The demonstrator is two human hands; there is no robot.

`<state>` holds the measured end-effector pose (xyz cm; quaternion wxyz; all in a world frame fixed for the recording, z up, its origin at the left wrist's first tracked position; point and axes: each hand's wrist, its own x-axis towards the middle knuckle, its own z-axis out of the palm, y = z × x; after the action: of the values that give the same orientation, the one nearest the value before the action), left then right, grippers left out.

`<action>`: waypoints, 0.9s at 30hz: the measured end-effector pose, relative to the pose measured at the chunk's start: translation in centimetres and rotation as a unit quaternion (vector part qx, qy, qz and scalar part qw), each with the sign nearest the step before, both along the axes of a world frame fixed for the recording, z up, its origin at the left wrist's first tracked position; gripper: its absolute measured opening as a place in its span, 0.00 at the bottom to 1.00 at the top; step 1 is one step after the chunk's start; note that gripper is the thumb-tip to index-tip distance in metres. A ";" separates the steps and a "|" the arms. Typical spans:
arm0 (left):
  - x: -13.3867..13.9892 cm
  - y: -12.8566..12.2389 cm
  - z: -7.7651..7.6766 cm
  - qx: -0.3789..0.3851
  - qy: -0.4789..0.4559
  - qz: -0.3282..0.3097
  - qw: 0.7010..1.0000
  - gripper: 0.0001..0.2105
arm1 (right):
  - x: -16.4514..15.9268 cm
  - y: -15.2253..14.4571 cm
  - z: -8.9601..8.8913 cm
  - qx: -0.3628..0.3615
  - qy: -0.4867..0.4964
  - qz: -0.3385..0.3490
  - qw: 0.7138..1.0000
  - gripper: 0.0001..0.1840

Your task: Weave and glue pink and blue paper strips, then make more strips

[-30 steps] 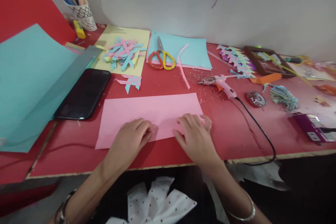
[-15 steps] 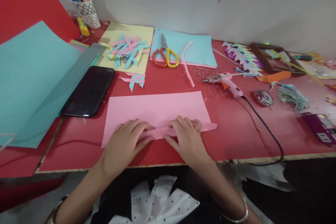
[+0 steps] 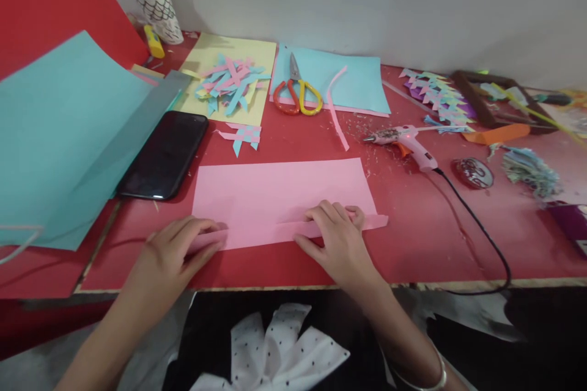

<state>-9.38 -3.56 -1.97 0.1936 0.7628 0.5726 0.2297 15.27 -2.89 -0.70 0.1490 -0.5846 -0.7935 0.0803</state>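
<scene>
A pink sheet of paper (image 3: 284, 189) lies in front of me near the table's front edge, its near edge folded up in a narrow strip. My left hand (image 3: 178, 250) pinches the left end of that edge between thumb and fingers. Farther right, my right hand (image 3: 337, 241) grips the folded edge, thumb underneath and fingers on top. Beyond its fingers the folded strip sticks out past the sheet's right side. Between the hands the edge lies nearly flat. Just behind the sheet sits a small woven piece of pink and blue strips (image 3: 245, 135).
A black phone (image 3: 162, 156) lies left, by large blue sheets (image 3: 59, 134). Behind are a pile of paper strips (image 3: 233, 82), scissors (image 3: 298, 88) and a loose pink strip (image 3: 337, 110). A glue gun (image 3: 408, 142) with a black cord lies right, near a round tin (image 3: 473, 172).
My left hand has slid left along the near edge to the sheet's left corner. My right hand keeps its hold on the fold. The whole view has shifted slightly.
</scene>
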 end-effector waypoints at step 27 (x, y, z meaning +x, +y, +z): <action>6.3 -3.7 -0.5 0.184 0.200 -0.112 0.956 0.21 | -0.4 0.0 -0.1 0.024 -0.011 -0.008 1.000 0.06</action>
<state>-3.04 -7.31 -2.47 -0.0442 0.8747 0.4586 0.1508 14.91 -2.94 -0.76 0.1549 -0.5880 -0.7921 0.0539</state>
